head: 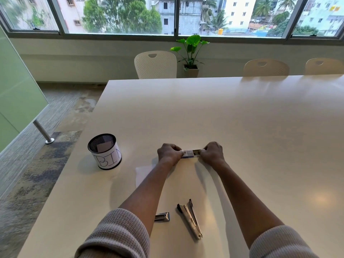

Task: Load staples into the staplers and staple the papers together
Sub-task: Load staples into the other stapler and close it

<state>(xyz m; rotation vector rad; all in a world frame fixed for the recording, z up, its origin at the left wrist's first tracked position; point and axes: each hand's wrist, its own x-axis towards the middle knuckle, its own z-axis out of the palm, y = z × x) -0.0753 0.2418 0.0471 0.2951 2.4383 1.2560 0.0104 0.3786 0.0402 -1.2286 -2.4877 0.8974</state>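
Counter (242, 118) fills centre and right of view. Bin (107, 155) stands upright on the counter, near its left edge; a paper slip (104, 147) sits inside it. Right of the bin, mid-counter: staple box (191, 153), lying crosswise between left grip (169, 151) and right grip (212, 152), one at each end. Paper sheet (143, 174) lies flat on the counter nearer than the box, partly under the left forearm. Near edge, between the forearms: stapler (189, 218), with staple strip (162, 216) just left of it, apart. Beyond the far edge: one chair (155, 65), plant (190, 53) to its right, two chairs (266, 67) farther right.
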